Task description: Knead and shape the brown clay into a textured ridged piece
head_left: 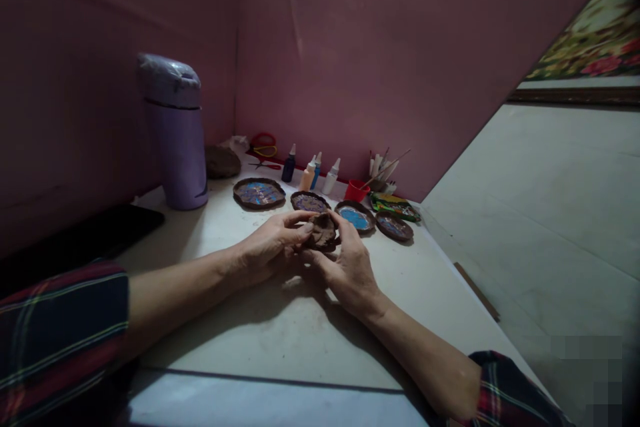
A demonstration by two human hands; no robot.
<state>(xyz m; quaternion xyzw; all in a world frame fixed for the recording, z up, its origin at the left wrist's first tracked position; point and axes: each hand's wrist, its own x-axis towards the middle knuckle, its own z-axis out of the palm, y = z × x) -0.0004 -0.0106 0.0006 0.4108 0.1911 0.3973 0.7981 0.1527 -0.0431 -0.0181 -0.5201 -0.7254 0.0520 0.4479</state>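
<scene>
1. Covering the forearms at lower left and lower right, the left sleeve [65, 340] and right sleeve [510, 390] end short of the wrists; a lowered arm could sweep a cuff over the white tabletop [280, 347] and pick up crumbs.
2. At the frame's centre, the left hand [277, 240] is partly closed, its thumb laid on the face of the brown clay piece [323, 232].
3. The right hand [354, 266] is curled round the other side, more loosely. If either grip slackened, the clay piece, held between them, could slip.
4. The clay piece looks creased and uneven at the edge; lopsided thumb pressure might split or thin it.
5. Just beyond the fingers, the blue-filled dish [364, 232] and the purple-specked dish [296, 206] sit close enough to be knocked by a forward push. I cannot tell whether their colour is wet; if so, it could smear.
6. Left of centre, the purple tumbler [179, 147] stands tall, so a wide arm swing might topple it.
7. Farther back, right of centre, the red cup [355, 192] could tip if its leaning brush [386, 170] were caught.
</scene>
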